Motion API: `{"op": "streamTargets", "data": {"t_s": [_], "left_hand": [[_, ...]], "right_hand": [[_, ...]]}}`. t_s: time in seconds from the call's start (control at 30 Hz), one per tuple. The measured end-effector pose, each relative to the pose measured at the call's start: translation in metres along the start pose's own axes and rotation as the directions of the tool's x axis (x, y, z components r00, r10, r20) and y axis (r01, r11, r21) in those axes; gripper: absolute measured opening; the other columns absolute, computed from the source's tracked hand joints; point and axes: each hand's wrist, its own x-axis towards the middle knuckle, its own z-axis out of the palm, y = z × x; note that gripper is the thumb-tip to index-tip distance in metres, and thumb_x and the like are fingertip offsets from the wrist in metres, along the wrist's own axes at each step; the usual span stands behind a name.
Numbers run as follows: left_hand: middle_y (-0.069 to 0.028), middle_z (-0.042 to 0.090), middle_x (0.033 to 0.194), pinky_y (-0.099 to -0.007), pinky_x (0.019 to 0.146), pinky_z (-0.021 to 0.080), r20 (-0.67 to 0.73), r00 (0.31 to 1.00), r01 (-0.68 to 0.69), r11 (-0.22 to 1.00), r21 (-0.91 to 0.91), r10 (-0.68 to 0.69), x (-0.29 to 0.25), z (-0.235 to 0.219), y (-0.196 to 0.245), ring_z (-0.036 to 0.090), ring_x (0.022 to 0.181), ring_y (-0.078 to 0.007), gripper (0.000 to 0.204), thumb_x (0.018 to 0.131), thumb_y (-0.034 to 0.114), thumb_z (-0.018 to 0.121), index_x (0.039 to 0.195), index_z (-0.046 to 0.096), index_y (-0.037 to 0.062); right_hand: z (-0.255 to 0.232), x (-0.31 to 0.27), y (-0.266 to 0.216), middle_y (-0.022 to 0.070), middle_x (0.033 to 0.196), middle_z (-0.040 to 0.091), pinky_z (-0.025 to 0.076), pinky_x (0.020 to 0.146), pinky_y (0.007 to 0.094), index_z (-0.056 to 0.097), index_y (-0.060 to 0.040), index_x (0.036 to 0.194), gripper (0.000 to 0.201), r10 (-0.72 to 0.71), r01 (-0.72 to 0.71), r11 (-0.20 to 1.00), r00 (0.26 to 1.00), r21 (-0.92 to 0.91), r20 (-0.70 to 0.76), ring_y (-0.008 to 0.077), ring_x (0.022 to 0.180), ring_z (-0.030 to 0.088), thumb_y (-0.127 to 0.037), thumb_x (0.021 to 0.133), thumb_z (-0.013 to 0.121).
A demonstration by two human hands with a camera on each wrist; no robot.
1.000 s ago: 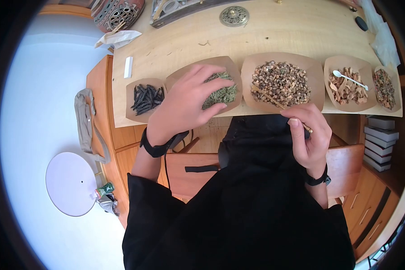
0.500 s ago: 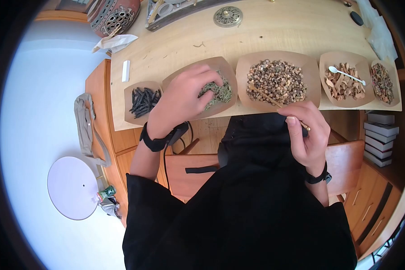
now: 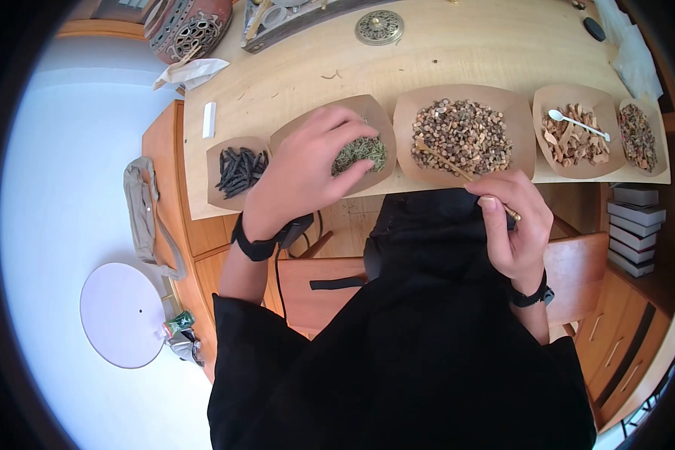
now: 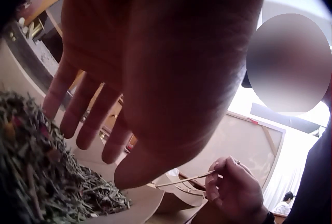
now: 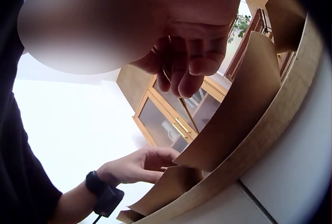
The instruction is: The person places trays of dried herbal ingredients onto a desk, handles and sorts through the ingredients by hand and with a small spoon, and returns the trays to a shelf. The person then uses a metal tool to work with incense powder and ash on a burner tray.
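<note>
My left hand [image 3: 300, 161] reaches over a brown paper tray [image 3: 307, 124] of dried green herbs [image 3: 360, 156], thumb apart from the fingers. In the left wrist view its fingers [image 4: 93, 125] hang fairly straight beside the herb pile [image 4: 46, 177], with nothing between them. My right hand [image 3: 519, 225] pinches a thin brass-coloured stick [image 3: 444, 160] between thumb and fingers. The stick slants over the middle tray [image 3: 409, 120], and its flattened tip overlaps the chopped brown and tan pieces [image 3: 465, 131] there. From the right wrist, the stick [image 5: 189, 114] points away beyond the curled fingers.
Left of the herbs, a tray holds dark pods [image 3: 241, 171]. To the right are a tray of tan chips [image 3: 574, 139] with a white spoon [image 3: 577, 125] and a tray of mixed bits [image 3: 637, 139]. Behind lie a round pierced metal lid [image 3: 379, 28] and a white block [image 3: 209, 120].
My left fingers drew together over the herbs, then spread apart again. The right hand has stayed almost still with the stick. The head view has shifted slightly.
</note>
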Motion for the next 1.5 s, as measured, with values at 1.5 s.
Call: {"op": "streamTargets", "data": {"t_s": [1.5], "left_hand": [[-0.0128,0.062,0.116,-0.0413,0.1,0.047,0.017,0.994,0.106,0.994,0.021,-0.106,-0.027,-0.007,-0.019,0.059,0.11,-0.0336,0.045,0.075,0.005,0.076,0.12,0.069,0.007]], "right_hand": [[0.002,-0.001,0.002,0.0149,0.094,0.072,0.056,0.07,0.0331,0.072,0.0014,0.103,0.012,-0.009,0.009,1.0,1.0,-0.01,0.002,0.027,0.081,0.07,0.005,0.093,0.066]]}}
